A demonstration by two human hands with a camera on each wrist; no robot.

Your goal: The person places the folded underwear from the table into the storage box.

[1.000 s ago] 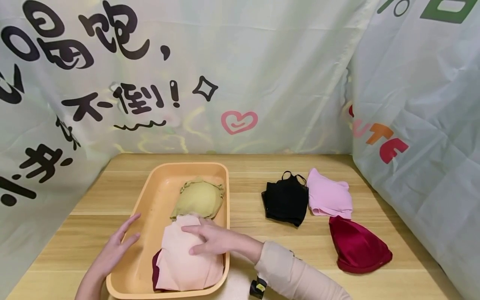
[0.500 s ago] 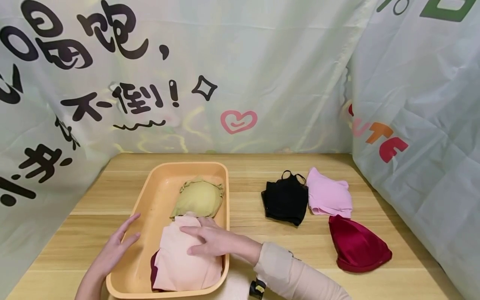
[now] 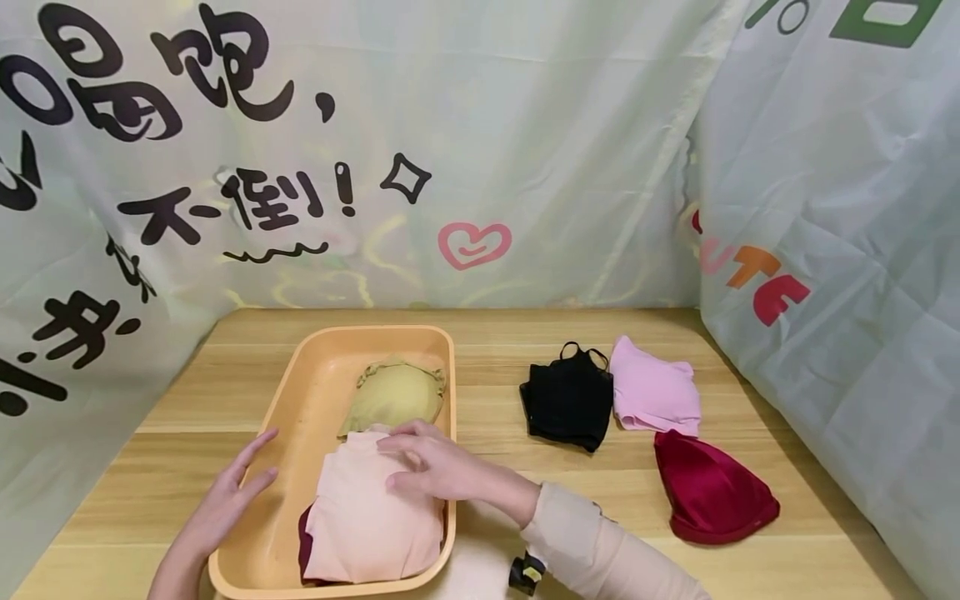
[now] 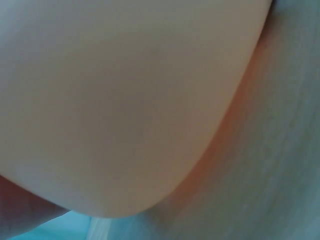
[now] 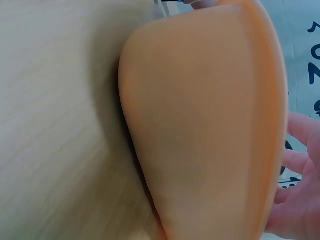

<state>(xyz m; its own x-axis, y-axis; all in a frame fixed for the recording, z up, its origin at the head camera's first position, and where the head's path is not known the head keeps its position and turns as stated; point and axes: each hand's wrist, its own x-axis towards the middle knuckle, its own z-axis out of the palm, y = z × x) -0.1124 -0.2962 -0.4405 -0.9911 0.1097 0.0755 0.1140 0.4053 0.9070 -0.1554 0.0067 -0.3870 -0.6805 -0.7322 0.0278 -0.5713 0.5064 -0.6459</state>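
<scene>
An orange plastic tray [image 3: 300, 408] stands on the left of the table, its outer wall filling much of both wrist views. Inside it, a folded yellow-green bra [image 3: 397, 396] lies at the back. A folded pale pink bra [image 3: 375, 533] covers the front part, and a dark red edge of cloth [image 3: 305, 542] shows from under it. My right hand [image 3: 450, 471] is over the upper right of the pink bra, fingers loosely bent, holding nothing visible. My left hand [image 3: 221, 500] rests at the tray's left rim with fingers extended and thumb apart.
Right of the tray on the wooden table [image 3: 525, 533] lie a folded black bra [image 3: 570, 400], a lilac bra [image 3: 654, 387] and a burgundy satin bra [image 3: 712, 487]. Printed cloth hangings [image 3: 570, 167] enclose the table at the back and sides.
My right hand has drawn back slightly to the right, its fingers bending a little more. The left hand stays at the tray rim, and the bras keep their places.
</scene>
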